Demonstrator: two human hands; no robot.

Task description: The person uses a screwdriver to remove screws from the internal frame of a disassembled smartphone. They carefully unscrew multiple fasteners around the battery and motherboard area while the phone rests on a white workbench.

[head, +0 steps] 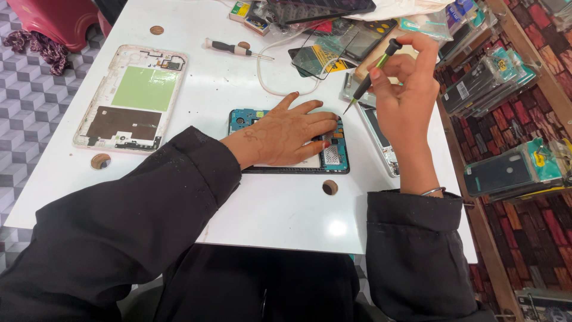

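From the head camera, the left hand [290, 132] lay flat and spread, fingers wide, on the opened phone [333, 156] at the middle of the frame, hiding most of its inside; only the blue-green board at the phone's left end and its right end showed past the hand. The phone's long axis ran left to right across the white table [286, 209]. The right hand [400, 89], upper right of centre, pinched a thin screwdriver [370, 74] between fingers and thumb. The tool slanted, its black cap toward the upper right and its tip down-left, just above the phone's upper right corner; whether the tip touched anything was hard to tell. A second phone frame [381, 134] lay partly hidden behind the right hand. At the left lay a removed back cover [132, 98], long axis running top to bottom, with another screwdriver [235, 49] above it. The packets at the top right were cut off by the frame's edge.
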